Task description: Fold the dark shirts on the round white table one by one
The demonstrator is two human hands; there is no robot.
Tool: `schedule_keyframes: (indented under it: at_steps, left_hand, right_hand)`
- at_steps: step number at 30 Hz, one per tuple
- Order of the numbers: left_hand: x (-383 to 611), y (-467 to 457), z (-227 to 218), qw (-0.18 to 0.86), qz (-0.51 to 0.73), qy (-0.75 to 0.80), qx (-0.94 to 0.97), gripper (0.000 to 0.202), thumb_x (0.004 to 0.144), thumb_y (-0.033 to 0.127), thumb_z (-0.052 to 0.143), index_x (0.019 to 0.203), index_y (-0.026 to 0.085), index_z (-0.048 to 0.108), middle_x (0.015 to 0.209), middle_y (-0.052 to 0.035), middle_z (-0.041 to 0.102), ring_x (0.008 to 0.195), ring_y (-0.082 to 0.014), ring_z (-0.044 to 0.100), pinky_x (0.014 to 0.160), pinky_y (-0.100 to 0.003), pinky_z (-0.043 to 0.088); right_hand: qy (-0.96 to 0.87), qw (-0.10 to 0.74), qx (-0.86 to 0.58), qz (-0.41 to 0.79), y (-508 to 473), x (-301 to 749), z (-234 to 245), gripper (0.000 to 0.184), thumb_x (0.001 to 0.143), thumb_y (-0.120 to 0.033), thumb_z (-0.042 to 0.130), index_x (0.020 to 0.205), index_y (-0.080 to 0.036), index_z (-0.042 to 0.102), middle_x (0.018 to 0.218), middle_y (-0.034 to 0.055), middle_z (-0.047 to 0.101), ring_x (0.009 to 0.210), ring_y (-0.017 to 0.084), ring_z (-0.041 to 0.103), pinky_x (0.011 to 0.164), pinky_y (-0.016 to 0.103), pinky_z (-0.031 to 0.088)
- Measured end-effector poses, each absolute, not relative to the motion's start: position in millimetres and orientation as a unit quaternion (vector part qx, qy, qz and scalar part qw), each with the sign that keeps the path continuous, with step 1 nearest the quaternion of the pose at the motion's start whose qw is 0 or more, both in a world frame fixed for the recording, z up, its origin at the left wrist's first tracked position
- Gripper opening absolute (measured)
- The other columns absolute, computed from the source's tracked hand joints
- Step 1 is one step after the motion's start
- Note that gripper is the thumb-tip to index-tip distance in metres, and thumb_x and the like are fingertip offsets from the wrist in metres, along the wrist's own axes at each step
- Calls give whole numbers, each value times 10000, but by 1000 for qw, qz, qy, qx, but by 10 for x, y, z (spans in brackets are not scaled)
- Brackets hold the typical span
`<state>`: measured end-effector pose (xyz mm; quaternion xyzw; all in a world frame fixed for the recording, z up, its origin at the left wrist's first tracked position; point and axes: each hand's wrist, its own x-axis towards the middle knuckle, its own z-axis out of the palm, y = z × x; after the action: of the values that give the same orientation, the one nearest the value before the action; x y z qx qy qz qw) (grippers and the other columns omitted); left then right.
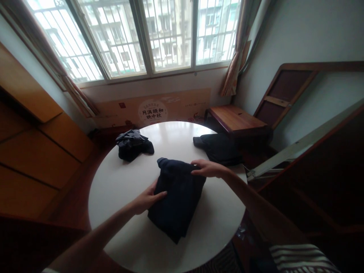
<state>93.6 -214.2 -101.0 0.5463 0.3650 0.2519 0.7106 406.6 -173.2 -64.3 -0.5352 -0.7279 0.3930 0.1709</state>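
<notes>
Dark navy folded garment [178, 201] at middle of round white table [119, 204]. Left hand [148, 199] flat against garment's left side; right hand [209, 168] on its upper edge, grip unclear; hands apart. Grey-black clothes heap [133, 145] beyond garment, left; black garment [218, 148] beyond it, right.

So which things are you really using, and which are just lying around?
In use: left hand and right hand, both on the folded navy garment.
Lying about: crumpled dark clothes, a black garment, white round table, wooden bench.
</notes>
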Motion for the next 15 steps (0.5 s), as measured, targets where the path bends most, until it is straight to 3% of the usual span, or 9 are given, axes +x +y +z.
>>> schedule_keyframes:
  at_steps: [4,10,15]
  left_hand:
    - [1613,-1932,-893,679,338,334,560,739,832,391,737,1459,228,381,1364,-124,575,1217,-296,575,1010,-446,502]
    - [3053,-1302,-720,675,459,298,496,561,860,184,692,1375,175,469,1264,-115,634,1159,-221,608,1005,-359,499]
    - [3729,-1040,-947,748,369,400,379,352,866,170,690,1195,93,590,1054,-129,703,1003,-212,684,843,-297,574]
  right_hand:
    - [-751,228,-537,308,-1421,4606,-291,269,728,-237,708,992,-193,742,938,42,723,872,238,652,740,290,522]
    - [-744,141,-644,109,-716,5316,392,408,705,-78,587,1087,-149,711,1031,52,715,892,208,656,743,246,506]
    - [-694,91,-712,61,-365,5474,45,379,697,-63,593,1049,-133,716,1014,88,721,893,207,658,748,240,499]
